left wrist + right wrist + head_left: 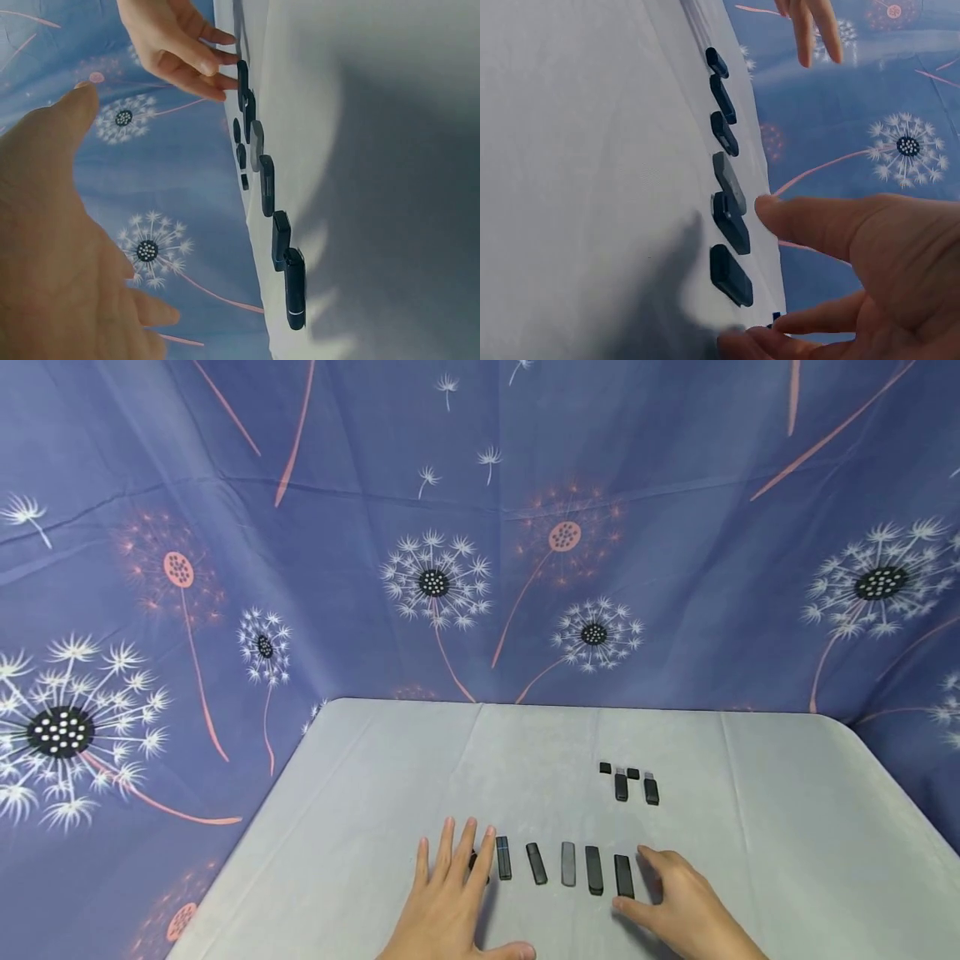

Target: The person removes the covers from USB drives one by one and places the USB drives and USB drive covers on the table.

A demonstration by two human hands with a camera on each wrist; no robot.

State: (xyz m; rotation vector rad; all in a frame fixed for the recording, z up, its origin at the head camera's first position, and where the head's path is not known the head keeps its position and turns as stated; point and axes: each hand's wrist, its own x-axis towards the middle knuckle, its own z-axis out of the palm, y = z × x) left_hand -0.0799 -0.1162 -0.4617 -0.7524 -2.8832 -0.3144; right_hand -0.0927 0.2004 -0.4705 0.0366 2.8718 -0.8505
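Several dark USB-stick-like pieces lie in a row on the pale cloth, among them a grey one (568, 864) near the middle. My left hand (447, 893), fingers spread, hovers over the row's left end and partly hides the leftmost piece (295, 289). At the other end my right hand (686, 902) has its thumb and fingers apart beside the rightmost piece (624, 877). That piece (731, 275) stands clear of the thumb in the right wrist view. Neither hand holds anything.
Farther back on the table (405, 760) lie two uncapped sticks, a left one (621, 787) and a right one (651, 790), with two small black caps, one (605, 767) left and one (633, 773) between them. A blue dandelion-print cloth (337, 568) hangs behind.
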